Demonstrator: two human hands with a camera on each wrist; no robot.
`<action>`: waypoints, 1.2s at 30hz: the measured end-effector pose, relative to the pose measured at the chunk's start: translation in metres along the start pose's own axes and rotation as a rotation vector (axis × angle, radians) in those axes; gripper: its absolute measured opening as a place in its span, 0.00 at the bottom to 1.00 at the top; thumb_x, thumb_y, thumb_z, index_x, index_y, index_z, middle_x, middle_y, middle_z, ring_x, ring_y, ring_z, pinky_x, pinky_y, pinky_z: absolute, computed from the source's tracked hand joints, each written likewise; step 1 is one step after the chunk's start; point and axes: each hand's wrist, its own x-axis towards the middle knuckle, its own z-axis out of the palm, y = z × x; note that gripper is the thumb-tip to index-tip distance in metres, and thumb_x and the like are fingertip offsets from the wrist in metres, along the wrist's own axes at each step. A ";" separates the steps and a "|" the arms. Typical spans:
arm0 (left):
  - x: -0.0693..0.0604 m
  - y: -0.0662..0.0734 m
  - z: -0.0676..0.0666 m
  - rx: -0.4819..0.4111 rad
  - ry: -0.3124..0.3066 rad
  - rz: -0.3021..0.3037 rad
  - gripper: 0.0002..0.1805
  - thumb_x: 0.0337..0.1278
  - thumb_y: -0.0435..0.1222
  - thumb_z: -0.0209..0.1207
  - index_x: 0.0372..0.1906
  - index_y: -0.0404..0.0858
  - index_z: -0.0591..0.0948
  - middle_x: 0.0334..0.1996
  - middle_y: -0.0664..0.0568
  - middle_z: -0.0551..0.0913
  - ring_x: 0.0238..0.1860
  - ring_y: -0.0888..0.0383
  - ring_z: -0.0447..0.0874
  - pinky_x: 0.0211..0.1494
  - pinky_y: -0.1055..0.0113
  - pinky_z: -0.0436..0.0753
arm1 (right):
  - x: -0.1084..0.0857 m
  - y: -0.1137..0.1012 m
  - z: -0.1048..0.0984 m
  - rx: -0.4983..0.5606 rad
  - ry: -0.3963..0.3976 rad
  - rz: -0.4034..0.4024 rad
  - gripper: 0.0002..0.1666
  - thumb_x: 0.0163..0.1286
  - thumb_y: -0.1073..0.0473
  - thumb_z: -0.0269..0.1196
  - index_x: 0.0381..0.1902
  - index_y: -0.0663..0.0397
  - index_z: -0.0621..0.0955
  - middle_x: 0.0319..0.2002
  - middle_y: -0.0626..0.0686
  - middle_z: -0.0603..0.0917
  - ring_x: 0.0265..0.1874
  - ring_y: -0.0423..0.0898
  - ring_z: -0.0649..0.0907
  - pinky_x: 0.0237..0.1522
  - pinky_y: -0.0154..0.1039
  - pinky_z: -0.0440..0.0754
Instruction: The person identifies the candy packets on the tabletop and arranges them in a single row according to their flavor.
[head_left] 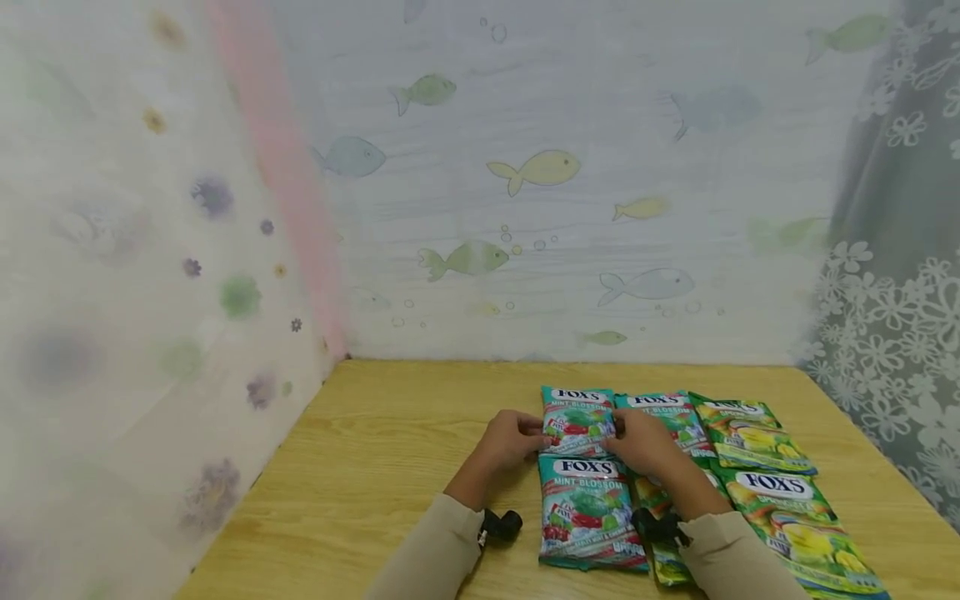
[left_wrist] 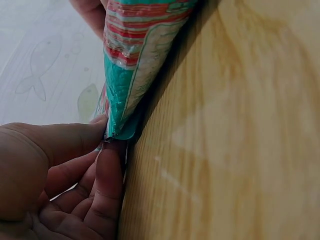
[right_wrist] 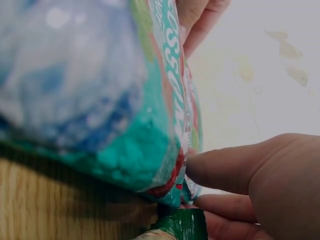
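A teal Fox's Mint Blossom candy bag [head_left: 577, 417] lies flat on the wooden table, face up. My left hand [head_left: 510, 439] pinches its left edge near the lower corner. At the opposite edge, my right hand [head_left: 647, 442] pinches with thumb and fingers. A second mint candy bag [head_left: 588, 517] lies directly in front, its top against the first bag's bottom edge. Up close in the left wrist view, thumb and fingers [left_wrist: 107, 170] meet at a teal corner. In the right wrist view, the right thumb [right_wrist: 215, 167] presses on a bag edge.
Another mint bag [head_left: 678, 423] lies to the right, partly behind my right hand. Yellow-green Fox's bags stand in that area too: one at the back [head_left: 750, 435], one in front [head_left: 798, 533], and one [head_left: 667, 558] partly under my right forearm. Wooden tabletop [head_left: 382, 467] extends leftward to the wall.
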 end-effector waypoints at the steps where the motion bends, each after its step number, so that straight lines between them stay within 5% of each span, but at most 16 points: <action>1: 0.000 0.000 0.001 -0.002 -0.004 -0.002 0.21 0.68 0.39 0.67 0.60 0.34 0.84 0.42 0.52 0.88 0.39 0.60 0.86 0.42 0.64 0.88 | -0.001 0.001 0.001 0.003 -0.002 -0.001 0.39 0.72 0.56 0.68 0.71 0.74 0.70 0.55 0.65 0.84 0.52 0.61 0.84 0.48 0.56 0.84; 16: -0.004 0.004 0.005 0.023 0.001 0.010 0.22 0.68 0.37 0.67 0.63 0.35 0.83 0.44 0.52 0.87 0.43 0.60 0.85 0.47 0.62 0.88 | -0.004 0.005 0.003 0.006 0.016 -0.021 0.38 0.72 0.58 0.68 0.71 0.75 0.70 0.59 0.69 0.82 0.58 0.66 0.83 0.54 0.60 0.84; 36: -0.003 0.008 -0.006 0.017 0.012 0.015 0.21 0.69 0.36 0.66 0.63 0.36 0.83 0.42 0.51 0.85 0.36 0.59 0.84 0.37 0.64 0.86 | 0.004 -0.006 0.001 0.096 0.057 -0.034 0.37 0.68 0.62 0.71 0.71 0.71 0.72 0.60 0.69 0.82 0.57 0.65 0.83 0.51 0.56 0.87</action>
